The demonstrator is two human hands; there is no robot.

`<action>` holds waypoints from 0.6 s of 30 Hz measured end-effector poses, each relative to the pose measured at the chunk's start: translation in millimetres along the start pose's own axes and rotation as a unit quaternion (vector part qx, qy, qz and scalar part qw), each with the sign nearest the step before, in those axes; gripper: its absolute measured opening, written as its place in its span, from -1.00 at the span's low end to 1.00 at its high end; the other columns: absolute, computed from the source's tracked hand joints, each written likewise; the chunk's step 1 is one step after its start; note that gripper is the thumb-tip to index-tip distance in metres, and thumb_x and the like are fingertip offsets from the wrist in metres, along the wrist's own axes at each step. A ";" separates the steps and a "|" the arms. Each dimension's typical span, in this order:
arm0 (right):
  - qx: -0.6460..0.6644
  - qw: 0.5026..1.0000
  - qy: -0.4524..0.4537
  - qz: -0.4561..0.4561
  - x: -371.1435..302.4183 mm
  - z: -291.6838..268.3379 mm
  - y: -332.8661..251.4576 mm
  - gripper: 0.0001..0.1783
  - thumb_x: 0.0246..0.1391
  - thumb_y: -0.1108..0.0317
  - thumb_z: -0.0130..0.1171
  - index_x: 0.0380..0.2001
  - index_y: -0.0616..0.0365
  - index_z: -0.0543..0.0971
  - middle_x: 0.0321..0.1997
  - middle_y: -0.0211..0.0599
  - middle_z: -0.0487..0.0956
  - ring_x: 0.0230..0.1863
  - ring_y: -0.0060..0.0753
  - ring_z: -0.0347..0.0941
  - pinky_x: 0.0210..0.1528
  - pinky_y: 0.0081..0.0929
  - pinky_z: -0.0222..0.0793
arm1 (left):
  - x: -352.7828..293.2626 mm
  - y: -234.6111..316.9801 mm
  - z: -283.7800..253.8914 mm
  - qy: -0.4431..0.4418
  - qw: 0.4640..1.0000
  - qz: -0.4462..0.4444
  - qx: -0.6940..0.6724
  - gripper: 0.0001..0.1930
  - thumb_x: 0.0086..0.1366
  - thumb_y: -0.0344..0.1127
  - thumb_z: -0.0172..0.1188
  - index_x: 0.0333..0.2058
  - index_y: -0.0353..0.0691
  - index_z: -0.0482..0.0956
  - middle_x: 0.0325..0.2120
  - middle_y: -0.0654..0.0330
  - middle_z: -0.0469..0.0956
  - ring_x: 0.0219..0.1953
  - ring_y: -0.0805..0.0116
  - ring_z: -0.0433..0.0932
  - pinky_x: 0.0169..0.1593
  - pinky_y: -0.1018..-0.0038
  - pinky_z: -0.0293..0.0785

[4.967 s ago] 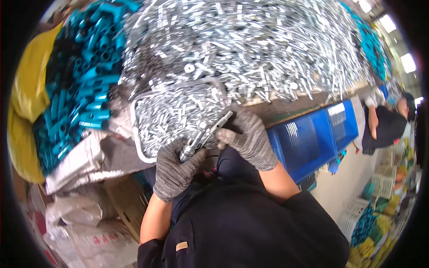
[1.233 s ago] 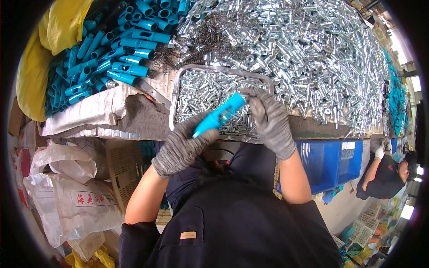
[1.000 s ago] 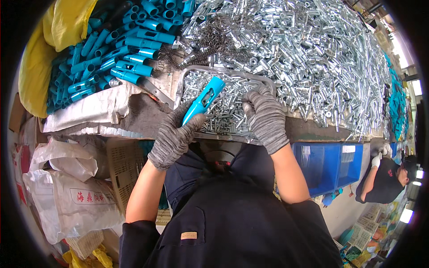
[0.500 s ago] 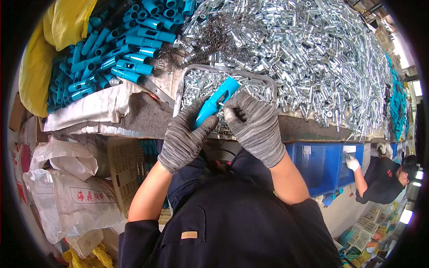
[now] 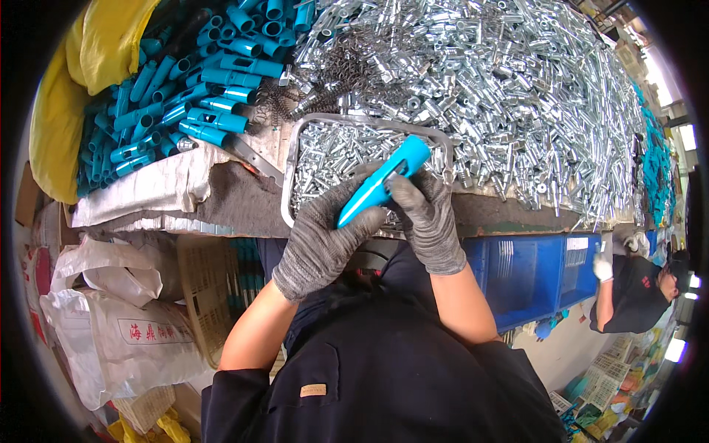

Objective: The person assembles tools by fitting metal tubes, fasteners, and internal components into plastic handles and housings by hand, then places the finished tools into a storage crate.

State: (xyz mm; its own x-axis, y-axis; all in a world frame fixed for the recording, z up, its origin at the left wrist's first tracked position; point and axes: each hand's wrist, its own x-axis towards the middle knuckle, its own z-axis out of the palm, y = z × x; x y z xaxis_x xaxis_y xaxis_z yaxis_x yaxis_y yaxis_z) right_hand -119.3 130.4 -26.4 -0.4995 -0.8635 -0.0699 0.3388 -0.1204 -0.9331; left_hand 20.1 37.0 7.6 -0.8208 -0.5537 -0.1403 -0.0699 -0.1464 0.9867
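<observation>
A turquoise metal tube point(image 5: 363, 205) with a slot cut in its side is held slanting above the front of the table, its open end up to the right. My left hand point(image 5: 314, 244), in a grey knit glove, is wrapped round the tube's lower part. The gloved right hand point(image 5: 434, 230) closes on the upper part, thumb pressed at the slot and the other fingers behind the tube. Whether a small part sits under that thumb is hidden. Just beyond both hands lies a metal tray point(image 5: 290, 173) full of small silvery pins.
Turquoise tubes point(image 5: 214, 77) are heaped at the far left beside yellow cloth point(image 5: 55, 133). Dark springs point(image 5: 347, 63) and a wide pile of silvery metal fittings point(image 5: 517, 96) cover the back and right. Blue crates point(image 5: 517, 284) stand below the table's right edge, near another person point(image 5: 628, 292).
The tube has shifted right and slightly down, together with both hands. My right hand has turned from a pinch beside the slot to a grip round the tube's upper part.
</observation>
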 end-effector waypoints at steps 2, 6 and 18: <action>0.033 0.999 0.011 -0.024 -2.1 2.2 -1.0 -0.56 0.12 0.12 0.21 -0.07 0.25 0.52 -0.12 -0.28 0.58 -0.09 -0.47 0.46 0.03 -0.48 0.37 | 4.9 2.7 2.7 -0.001 0.999 -0.033 -0.005 -0.54 0.24 -0.26 0.26 0.07 -0.32 0.45 -0.23 0.18 0.57 -0.18 0.49 0.49 -0.07 0.48 0.44; 0.059 0.992 0.090 -0.073 0.9 -7.0 -11.4 -0.50 0.12 0.04 0.20 -0.08 0.28 0.52 -0.12 -0.26 0.58 -0.09 -0.46 0.47 0.03 -0.47 0.37 | 28.3 6.8 12.7 -0.006 0.994 0.031 0.103 -0.58 0.29 -0.08 0.19 -0.09 -0.35 0.54 -0.46 0.27 0.55 -0.38 0.52 0.48 -0.30 0.54 0.41; 0.316 0.939 0.116 0.069 -19.7 -45.7 -16.0 -0.40 0.19 -0.11 0.03 0.05 0.19 0.38 -0.24 -0.26 0.51 -0.37 -0.48 0.47 -0.51 -0.62 0.48 | 73.6 -43.8 -5.8 0.001 0.844 0.138 0.518 -0.77 0.16 -0.21 0.22 -0.26 -0.20 0.61 -0.38 0.04 0.57 -0.29 0.00 0.57 -0.22 0.22 0.47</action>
State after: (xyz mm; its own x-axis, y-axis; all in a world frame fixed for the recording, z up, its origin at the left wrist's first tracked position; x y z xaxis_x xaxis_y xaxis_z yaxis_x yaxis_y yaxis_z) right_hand -151.4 171.8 -26.2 -0.5509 -0.7715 -0.3182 0.7822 -0.3444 -0.5192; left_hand -33.9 -2.1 -46.4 -0.8860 -0.4511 0.1079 -0.3355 0.7839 0.5225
